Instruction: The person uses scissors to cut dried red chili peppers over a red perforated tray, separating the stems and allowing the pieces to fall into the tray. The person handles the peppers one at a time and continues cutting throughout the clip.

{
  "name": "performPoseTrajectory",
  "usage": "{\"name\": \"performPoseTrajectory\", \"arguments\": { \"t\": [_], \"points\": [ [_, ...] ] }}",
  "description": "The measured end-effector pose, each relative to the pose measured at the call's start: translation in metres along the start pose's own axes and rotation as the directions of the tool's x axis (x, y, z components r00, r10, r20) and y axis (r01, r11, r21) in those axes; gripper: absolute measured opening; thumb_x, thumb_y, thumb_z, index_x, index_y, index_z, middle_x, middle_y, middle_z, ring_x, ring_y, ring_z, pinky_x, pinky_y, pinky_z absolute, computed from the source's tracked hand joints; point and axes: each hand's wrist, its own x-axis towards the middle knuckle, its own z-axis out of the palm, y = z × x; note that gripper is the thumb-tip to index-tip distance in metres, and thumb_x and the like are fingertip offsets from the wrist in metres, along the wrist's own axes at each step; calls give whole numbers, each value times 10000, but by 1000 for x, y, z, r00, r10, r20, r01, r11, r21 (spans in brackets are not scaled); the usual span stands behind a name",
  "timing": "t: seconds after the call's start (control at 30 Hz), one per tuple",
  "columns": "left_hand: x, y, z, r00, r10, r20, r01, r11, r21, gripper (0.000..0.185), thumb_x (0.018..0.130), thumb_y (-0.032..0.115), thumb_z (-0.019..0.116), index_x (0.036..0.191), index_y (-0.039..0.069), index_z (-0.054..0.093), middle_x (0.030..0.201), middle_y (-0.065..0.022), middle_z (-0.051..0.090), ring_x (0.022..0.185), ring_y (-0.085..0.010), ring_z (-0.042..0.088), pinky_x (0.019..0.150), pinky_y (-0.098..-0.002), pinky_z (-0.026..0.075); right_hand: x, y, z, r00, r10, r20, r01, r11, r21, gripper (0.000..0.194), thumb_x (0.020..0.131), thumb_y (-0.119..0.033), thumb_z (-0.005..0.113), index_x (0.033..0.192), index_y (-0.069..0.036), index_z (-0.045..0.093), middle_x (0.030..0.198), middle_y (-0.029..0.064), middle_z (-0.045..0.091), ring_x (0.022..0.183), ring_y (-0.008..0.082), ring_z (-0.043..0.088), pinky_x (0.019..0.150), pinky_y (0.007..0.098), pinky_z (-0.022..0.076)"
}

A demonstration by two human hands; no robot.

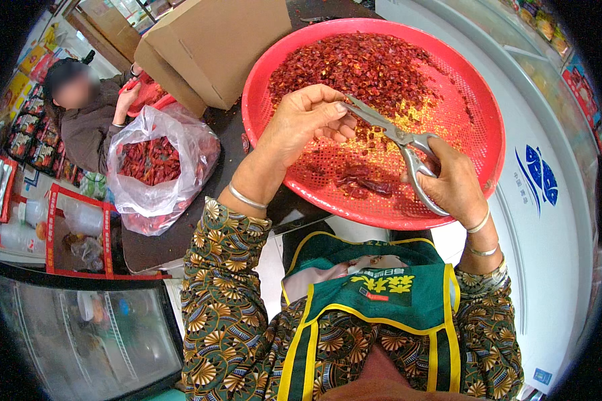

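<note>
My right hand (451, 175) grips the handles of metal scissors (399, 133), whose blades point up and left. At the blade tips is my left hand (311, 113), thumb and fingers curled close together. Whether a small piece is pinched there, I cannot tell. Both hands are above a round red plastic sieve tray (494, 130) with a perforated bottom. Cut dried red chili pieces (351, 62) are heaped across its far part. Yellow chili seeds (414, 116) are scattered at its middle. A few larger dried chilies (363, 181) rest near its front side.
A clear plastic bag (200, 145) of dried chilies (150, 160) stands on the dark table (153, 250) at left. Behind it is a cardboard box (220, 50). Another person (88, 133) works beyond, holding red-handled scissors (129, 85). A white chest freezer (527, 250) borders the right.
</note>
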Motion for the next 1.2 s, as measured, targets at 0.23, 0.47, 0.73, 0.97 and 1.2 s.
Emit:
{"name": "performPoseTrajectory", "arguments": {
  "t": [0.23, 0.47, 0.73, 0.97, 1.2],
  "points": [
    [-2, 1, 3, 999, -13, 52, 15, 999, -29, 155, 959, 134, 600, 1069, 26, 614, 916, -119, 711, 770, -192, 707, 672, -284, 583, 0, -1, 0, 999, -44, -6, 44, 999, -20, 471, 758, -405, 784, 929, -19, 576, 745, 199, 585, 689, 411, 607, 586, 453, 464],
    [-4, 2, 5, 997, -5, 76, 3, 1000, 18, 141, 961, 143, 599, 1043, 30, 621, 905, -109, 710, 747, -175, 704, 661, -273, 581, 0, 0, 1, 998, -60, -1, 60, 998, -5, 453, 756, -357, 808, 947, -14, 581, 679, 153, 516, 591, 310, 509, 542, 400, 413],
    [-4, 4, 7, 998, -19, 67, 19, 1000, -1, 132, 956, 146, 610, 1020, 32, 630, 886, -98, 708, 721, -159, 698, 653, -265, 579, -1, 3, 0, 993, -106, 44, 103, 993, 62, 376, 816, -298, 713, 1013, -8, 576, 831, 243, 603, 781, 457, 607, 631, 481, 479],
    [-3, 1, 2, 997, -60, 45, 58, 998, 39, 118, 957, 149, 608, 998, 40, 628, 868, -87, 703, 693, -142, 682, 621, -252, 553, 0, 1, -3, 990, -53, 134, 43, 996, 76, 338, 834, -245, 676, 1042, -1, 569, 833, 254, 600, 778, 455, 606, 640, 483, 477],
    [-2, 5, 2, 990, -141, 9, 139, 979, 148, 114, 953, 163, 601, 978, 53, 622, 837, -76, 700, 671, -129, 666, 601, -237, 530, 2, 5, -2, 983, -52, 177, 39, 996, 78, 352, 844, -263, 672, 1047, 9, 577, 812, 267, 599, 761, 458, 603, 636, 489, 471]
  ]
}}
